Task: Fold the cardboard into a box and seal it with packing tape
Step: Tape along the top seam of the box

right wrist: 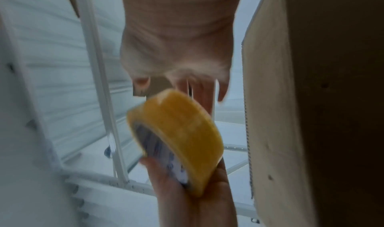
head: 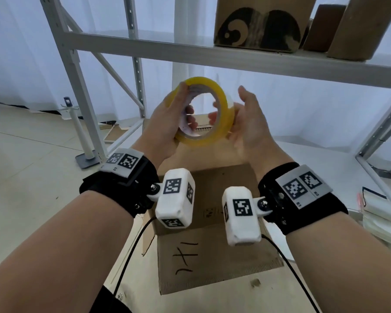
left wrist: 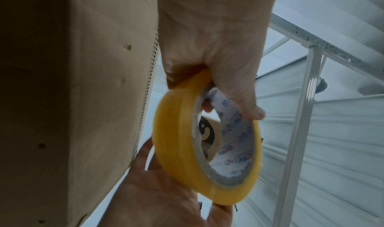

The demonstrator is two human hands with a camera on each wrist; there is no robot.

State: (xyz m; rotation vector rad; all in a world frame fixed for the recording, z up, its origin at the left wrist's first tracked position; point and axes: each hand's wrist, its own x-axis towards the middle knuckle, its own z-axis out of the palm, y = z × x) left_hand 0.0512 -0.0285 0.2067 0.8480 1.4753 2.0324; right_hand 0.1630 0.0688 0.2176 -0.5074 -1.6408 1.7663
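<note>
A: While the tape (head: 201,111) sits up in the air like that, who actually has it?

B: The left hand (head: 167,123) does. Its fingers are hooked through the core and the thumb lies over the yellow rim, so it is clamped on the roll. The right hand (head: 246,123) is just beside the roll's far side, fingers straight and a little spread, holding nothing. Whether its fingertips touch the roll I cannot tell; that hand is blurred.

A: And the box (head: 212,199)?

B: Below the wrists, well apart from the tape. Flaps look folded over on top, with a handwritten mark on the near one. I see no tape on the seam, so I judge sealing has not begun.

A: How will the roll handle?

B: Light and stiff, I would say: a hard card core with a thick winding. The outer face looks glossy and probably slick, so the grip through the core is the safe one. The loose end is the nuisance. I cannot spot it in any view, and it likely needs a fingernail run round the winding.

A: The cardboard?

B: Corrugated, fairly rigid, but flaps tend to spring up. One hand should press near the seam while the other lays the strip.

A: Anything else about?

B: A metal rack (head: 190,50) behind, with brown boxes (head: 257,21) on its shelf.
</note>
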